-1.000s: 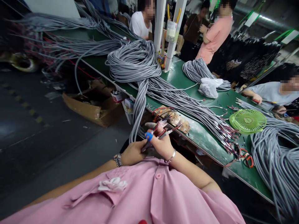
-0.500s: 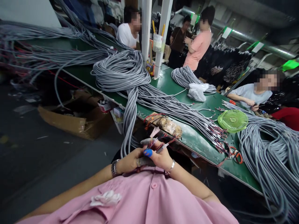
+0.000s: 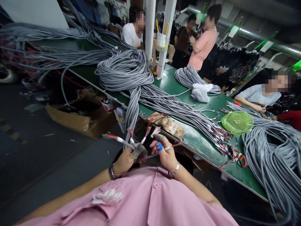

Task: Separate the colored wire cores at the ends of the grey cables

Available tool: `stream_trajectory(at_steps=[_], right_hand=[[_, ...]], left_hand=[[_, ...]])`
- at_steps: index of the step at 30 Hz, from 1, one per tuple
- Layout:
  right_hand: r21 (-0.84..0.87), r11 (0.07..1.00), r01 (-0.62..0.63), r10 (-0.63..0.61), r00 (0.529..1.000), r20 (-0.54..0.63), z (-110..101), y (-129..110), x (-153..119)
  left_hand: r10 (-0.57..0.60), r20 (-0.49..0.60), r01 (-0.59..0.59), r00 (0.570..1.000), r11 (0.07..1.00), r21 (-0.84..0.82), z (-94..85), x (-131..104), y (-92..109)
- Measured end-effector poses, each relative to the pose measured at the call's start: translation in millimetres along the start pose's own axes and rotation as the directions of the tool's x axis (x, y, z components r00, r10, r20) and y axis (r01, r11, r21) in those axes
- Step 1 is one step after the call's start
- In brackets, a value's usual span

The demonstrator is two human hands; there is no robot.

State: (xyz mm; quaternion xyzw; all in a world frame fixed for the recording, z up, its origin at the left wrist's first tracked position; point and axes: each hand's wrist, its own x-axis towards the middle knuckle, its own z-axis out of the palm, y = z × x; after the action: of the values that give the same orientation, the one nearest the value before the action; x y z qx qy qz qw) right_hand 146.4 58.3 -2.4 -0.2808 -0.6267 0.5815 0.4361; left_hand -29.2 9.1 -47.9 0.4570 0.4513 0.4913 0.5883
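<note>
My left hand (image 3: 125,160) is closed around several grey cables (image 3: 125,142), whose stripped ends fan out in red, green and white wires. Grey tape wraps a finger of that hand. Close by on the right, my right hand (image 3: 167,157) pinches one more grey cable (image 3: 152,156) near its white-sleeved end, the coloured wires pointing right. A blue cover (image 3: 159,146) sits on its thumb, and its index finger is wrapped in grey. The hands are apart, in front of my pink shirt. Behind them a cable bundle (image 3: 133,108) hangs over the table edge.
The green table (image 3: 190,147) carries cable coils (image 3: 124,70), a taped brown block (image 3: 170,125), a green fan (image 3: 238,122) and orange-handled scissors (image 3: 240,157). A cardboard box (image 3: 68,121) lies on the floor at left. Several people are around the table's far side.
My hands have moved apart, the left one to the left. The cable ends in my left hand now spread out in view; one cable stretches across to my right hand.
</note>
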Motion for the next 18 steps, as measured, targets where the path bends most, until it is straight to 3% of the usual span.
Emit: stream_trajectory(at_steps=[3,6,10,13,16,18], right_hand=[[-0.068,0.997,-0.028,0.031,0.999,0.045,-2,0,-3],[-0.268,0.963,-0.016,0.051,0.991,0.125,-6,2,-4],[-0.678,0.734,0.043,0.14,0.967,0.214,-8,13,-3],[-0.788,0.614,0.056,0.233,0.94,0.248,-9,24,-4],[-0.685,0.725,-0.063,0.3,0.925,0.233,-9,33,-6],[-0.465,0.856,-0.228,0.356,0.911,0.208,-9,37,-7]], left_hand=[[0.02,-0.127,-0.033,0.992,0.994,-0.102,-0.1,6,3],[0.028,-0.157,-0.055,0.987,0.984,-0.168,2.0,12,10],[0.073,-0.118,-0.097,0.99,0.973,-0.21,11.7,15,22],[0.038,-0.133,-0.062,0.99,0.981,-0.182,18.5,15,25],[0.005,-0.175,-0.027,0.985,0.992,-0.125,20.3,15,21],[-0.022,-0.213,-0.012,0.977,0.988,-0.156,20.1,16,18]])
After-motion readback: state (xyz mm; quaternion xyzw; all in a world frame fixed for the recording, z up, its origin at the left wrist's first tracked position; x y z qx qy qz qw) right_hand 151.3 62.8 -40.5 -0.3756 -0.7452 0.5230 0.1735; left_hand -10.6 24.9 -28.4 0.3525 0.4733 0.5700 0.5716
